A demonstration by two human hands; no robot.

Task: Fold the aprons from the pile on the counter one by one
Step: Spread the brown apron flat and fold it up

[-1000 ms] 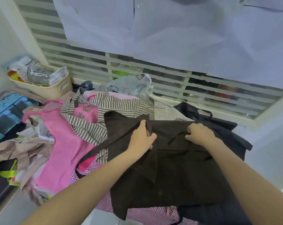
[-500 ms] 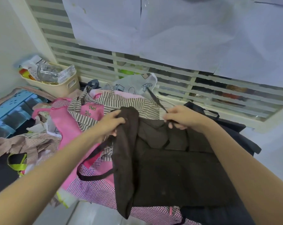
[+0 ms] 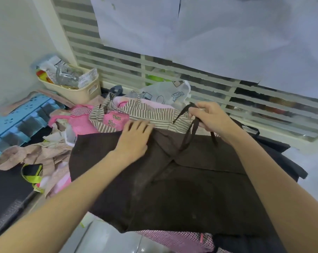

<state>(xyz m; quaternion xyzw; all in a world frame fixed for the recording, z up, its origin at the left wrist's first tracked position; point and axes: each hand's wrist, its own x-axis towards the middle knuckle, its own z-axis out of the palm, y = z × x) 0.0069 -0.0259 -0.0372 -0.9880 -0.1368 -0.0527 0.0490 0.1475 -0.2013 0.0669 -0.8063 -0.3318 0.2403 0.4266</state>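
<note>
Here's our brown apron [image 3: 172, 179], spread flat on top of the pile, long axis running nine to three. Its strap [image 3: 188, 132] trails up toward one o'clock, and our right hand [image 3: 209, 119] pinches it between curled fingers, lifted just off the cloth. Our left hand [image 3: 134, 139] presses flat at eleven, fingers straight and slightly spread. The strap lies at the right fingers, so we reckon that hand tucks it in. Beyond, the striped apron [image 3: 141, 114] waits at twelve.
</note>
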